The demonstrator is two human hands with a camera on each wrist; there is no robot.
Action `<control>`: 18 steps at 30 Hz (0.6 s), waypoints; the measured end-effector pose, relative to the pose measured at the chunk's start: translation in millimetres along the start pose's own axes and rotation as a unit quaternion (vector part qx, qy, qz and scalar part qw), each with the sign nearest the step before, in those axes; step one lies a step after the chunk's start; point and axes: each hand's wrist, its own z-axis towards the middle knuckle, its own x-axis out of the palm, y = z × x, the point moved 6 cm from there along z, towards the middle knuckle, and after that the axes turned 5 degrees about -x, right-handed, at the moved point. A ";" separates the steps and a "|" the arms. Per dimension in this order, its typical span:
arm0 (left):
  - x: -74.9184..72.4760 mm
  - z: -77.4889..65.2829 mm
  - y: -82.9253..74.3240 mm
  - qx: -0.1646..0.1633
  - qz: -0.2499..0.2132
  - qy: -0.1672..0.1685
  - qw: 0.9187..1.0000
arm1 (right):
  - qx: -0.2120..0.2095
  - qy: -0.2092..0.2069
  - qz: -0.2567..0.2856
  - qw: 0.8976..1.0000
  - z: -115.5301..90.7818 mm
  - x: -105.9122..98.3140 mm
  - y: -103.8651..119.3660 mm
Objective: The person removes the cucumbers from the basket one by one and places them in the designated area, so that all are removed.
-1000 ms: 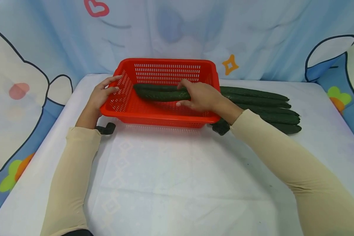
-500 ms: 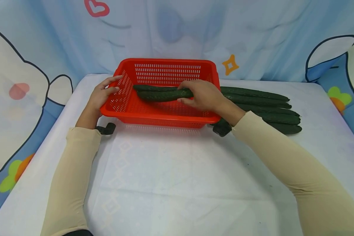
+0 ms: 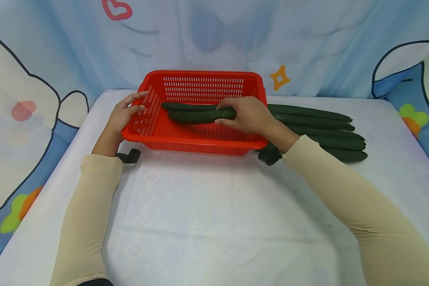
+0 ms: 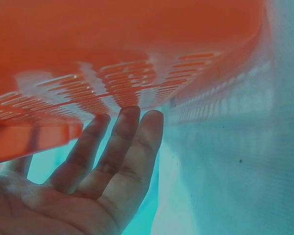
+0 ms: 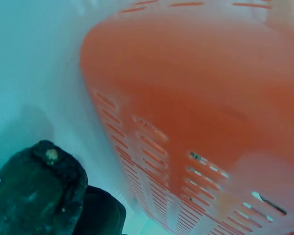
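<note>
A red slotted plastic basket [image 3: 178, 145] stands at the back of the table with two long green cucumbers inside. My left hand [image 3: 125, 111] holds its left end; the thumb and a finger lie over the rim. In the left wrist view, the other fingers [image 4: 144, 147] reach up along the slotted outer wall. My right hand [image 3: 248, 113] reaches over the basket's right side and grips the right end of the nearer cucumber [image 3: 194, 117]. Behind that one lies the farther cucumber [image 3: 186, 106], partly covered by the hand. The right wrist view shows only the basket's outside, not the fingers.
Several more cucumbers [image 3: 318, 123] lie side by side on the table, right of the basket and partly under the right forearm. Blunt cucumber ends [image 5: 44, 191] show beside the basket wall in the right wrist view. A blue patterned curtain [image 3: 214, 35] hangs behind.
My right hand has shifted slightly to the right, and the nearer cucumber has slid right a little with it. The left hand and the basket stay in place.
</note>
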 end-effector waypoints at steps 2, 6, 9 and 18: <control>0.2 -0.3 -0.3 0.001 -0.002 0.001 1.000 | -0.014 -0.014 -0.009 1.000 0.0 -1.7 1.0; 0.0 -1.1 -0.8 0.003 -0.004 0.001 1.000 | -0.033 -0.038 -0.013 0.999 -0.4 -4.2 2.0; -0.6 -1.2 -0.8 0.003 -0.006 0.000 1.000 | -0.039 -0.057 -0.006 0.998 -1.6 -5.8 2.6; -0.2 0.0 -0.9 0.004 -0.011 0.003 1.000 | -0.056 -0.124 0.035 0.990 -7.2 -12.4 3.0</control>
